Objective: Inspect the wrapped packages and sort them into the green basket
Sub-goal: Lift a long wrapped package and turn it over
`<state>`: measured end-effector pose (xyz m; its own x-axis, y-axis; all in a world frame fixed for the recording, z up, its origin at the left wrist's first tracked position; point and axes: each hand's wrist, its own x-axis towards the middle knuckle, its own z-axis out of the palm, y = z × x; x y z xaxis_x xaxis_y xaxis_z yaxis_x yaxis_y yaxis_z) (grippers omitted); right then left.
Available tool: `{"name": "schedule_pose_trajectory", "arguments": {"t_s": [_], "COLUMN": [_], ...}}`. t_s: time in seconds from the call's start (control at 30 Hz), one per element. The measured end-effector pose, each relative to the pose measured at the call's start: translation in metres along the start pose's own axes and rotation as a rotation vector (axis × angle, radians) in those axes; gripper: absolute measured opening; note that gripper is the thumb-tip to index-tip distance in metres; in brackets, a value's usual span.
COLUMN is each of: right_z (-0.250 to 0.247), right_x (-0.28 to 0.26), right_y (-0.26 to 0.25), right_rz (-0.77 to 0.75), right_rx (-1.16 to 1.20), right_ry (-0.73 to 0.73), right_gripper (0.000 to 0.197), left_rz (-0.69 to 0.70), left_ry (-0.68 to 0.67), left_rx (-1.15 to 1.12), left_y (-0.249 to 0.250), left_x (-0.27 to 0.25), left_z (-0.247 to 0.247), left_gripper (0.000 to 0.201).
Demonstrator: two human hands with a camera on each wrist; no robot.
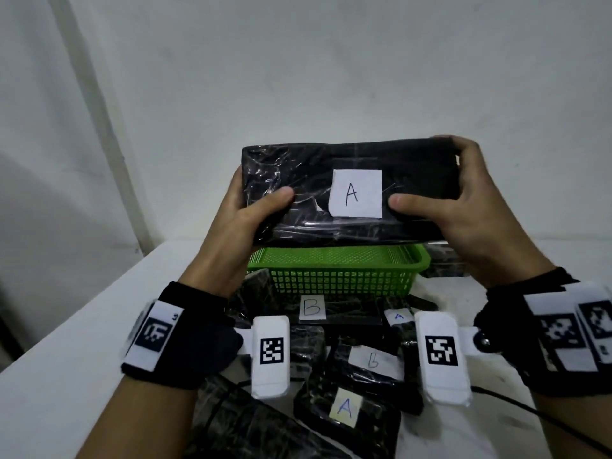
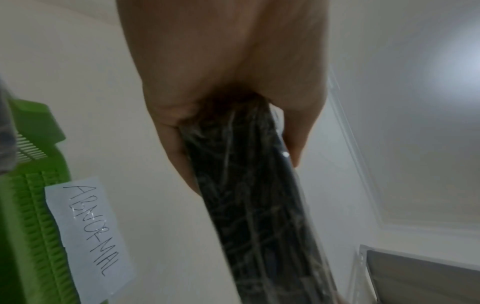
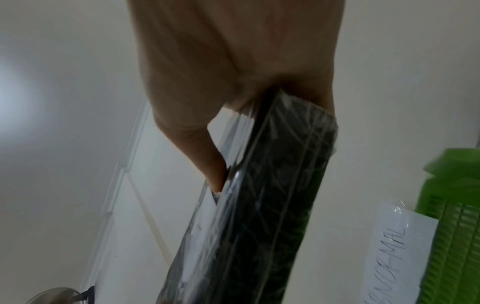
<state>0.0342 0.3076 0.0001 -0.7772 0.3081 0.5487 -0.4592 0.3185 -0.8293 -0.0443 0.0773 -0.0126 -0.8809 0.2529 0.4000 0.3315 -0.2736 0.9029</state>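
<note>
A long black package (image 1: pixel 347 193) wrapped in clear film, with a white label marked "A", is held up in the air above the green basket (image 1: pixel 337 273). My left hand (image 1: pixel 251 210) grips its left end, thumb on the front face. My right hand (image 1: pixel 443 200) grips the right end the same way, fingers curled over the top edge. The left wrist view looks along the package (image 2: pixel 254 205) from my left hand (image 2: pixel 228 82); the right wrist view shows the package (image 3: pixel 259 216) below my right hand (image 3: pixel 233 72). The basket (image 2: pixel 33 226) carries a paper tag reading "ABNORMAL" (image 2: pixel 91 232).
Several more black wrapped packages lie on the white table (image 1: pixel 66 342) in front of the basket, labelled "B" (image 1: pixel 313 308), "B" (image 1: pixel 372 359), "A" (image 1: pixel 344 409) and a small "A" (image 1: pixel 399 316). Another package (image 1: pixel 443 263) sits right of the basket. A black cable (image 1: pixel 530 412) trails at right.
</note>
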Motion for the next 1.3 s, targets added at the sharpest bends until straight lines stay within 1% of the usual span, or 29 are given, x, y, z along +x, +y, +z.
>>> {"name": "schedule_pose_trajectory", "arguments": {"t_s": [0.03,0.07,0.13,0.17,0.23,0.27,0.3,0.37,0.43,0.47,0.5,0.53,0.6,0.63,0.7,0.8,0.9,1.0,1.1,1.2,1.3], "right_z": [-0.001,-0.004,-0.012,-0.016,-0.023,-0.026,-0.027,-0.029,-0.027,-0.024,-0.020,-0.014,-0.003,0.000,0.000,0.003,0.011,0.015,0.021,0.030,0.026], "right_x": [0.000,0.000,0.001,0.001,0.001,0.000,0.000,-0.001,0.000,-0.001,-0.002,-0.004,-0.007,-0.008,-0.008,-0.007,-0.007,-0.008,-0.011,-0.014,-0.014], "right_y": [-0.002,-0.004,-0.008,-0.010,-0.012,-0.011,-0.009,-0.004,-0.002,-0.003,-0.005,-0.007,-0.013,-0.014,-0.011,-0.004,0.000,0.001,0.004,0.004,0.005], "right_rz": [-0.029,-0.062,-0.101,-0.104,-0.081,-0.063,-0.042,-0.002,0.031,0.036,0.022,0.003,-0.037,-0.052,-0.052,-0.058,-0.108,-0.203,-0.293,-0.353,-0.346], "right_rx": [-0.005,0.003,0.070,0.111,0.131,0.106,0.071,-0.035,-0.234,-0.340,-0.395,-0.394,-0.283,-0.206,-0.066,0.086,0.144,0.103,0.044,-0.023,-0.046], "right_ry": [0.007,0.016,0.026,0.015,-0.034,-0.053,-0.060,-0.030,0.027,0.041,0.034,-0.004,-0.162,-0.248,-0.354,-0.422,-0.345,-0.262,-0.230,-0.276,-0.347], "right_gripper": [0.078,0.079,0.081,0.083,0.087,0.086,0.085,0.084,0.087,0.087,0.087,0.088,0.097,0.100,0.102,0.104,0.095,0.085,0.084,0.085,0.087], "left_rz": [-0.009,-0.033,-0.087,-0.109,-0.188,-0.233,-0.260,-0.249,-0.179,-0.143,-0.109,-0.071,0.011,0.038,0.054,0.055,0.024,-0.024,-0.067,-0.113,-0.189], "left_ry": [-0.022,-0.060,-0.145,-0.187,-0.305,-0.365,-0.396,-0.387,-0.357,-0.342,-0.328,-0.312,-0.276,-0.267,-0.275,-0.289,-0.346,-0.355,-0.317,-0.302,-0.341], "left_rx": [-0.051,-0.133,-0.306,-0.352,-0.352,-0.316,-0.275,-0.235,-0.208,-0.174,-0.137,-0.111,-0.090,-0.083,-0.057,-0.016,-0.030,-0.052,-0.097,-0.067,-0.076], "left_y": [0.002,0.006,0.011,0.013,0.014,0.014,0.014,0.015,0.015,0.014,0.012,0.009,0.006,0.005,0.005,0.005,0.007,0.011,0.015,0.014,0.016], "left_x": [-0.001,-0.003,-0.007,-0.009,-0.013,-0.014,-0.015,-0.017,-0.016,-0.017,-0.017,-0.017,-0.017,-0.016,-0.015,-0.015,-0.017,-0.018,-0.019,-0.020,-0.018], "left_z": [0.000,-0.001,-0.007,-0.009,-0.009,-0.006,-0.002,0.007,0.015,0.020,0.025,0.030,0.039,0.039,0.038,0.032,0.034,0.034,0.035,0.035,0.029], "left_gripper": [0.051,0.051,0.062,0.066,0.071,0.075,0.078,0.078,0.071,0.067,0.065,0.062,0.054,0.051,0.049,0.046,0.039,0.043,0.049,0.063,0.062]}}
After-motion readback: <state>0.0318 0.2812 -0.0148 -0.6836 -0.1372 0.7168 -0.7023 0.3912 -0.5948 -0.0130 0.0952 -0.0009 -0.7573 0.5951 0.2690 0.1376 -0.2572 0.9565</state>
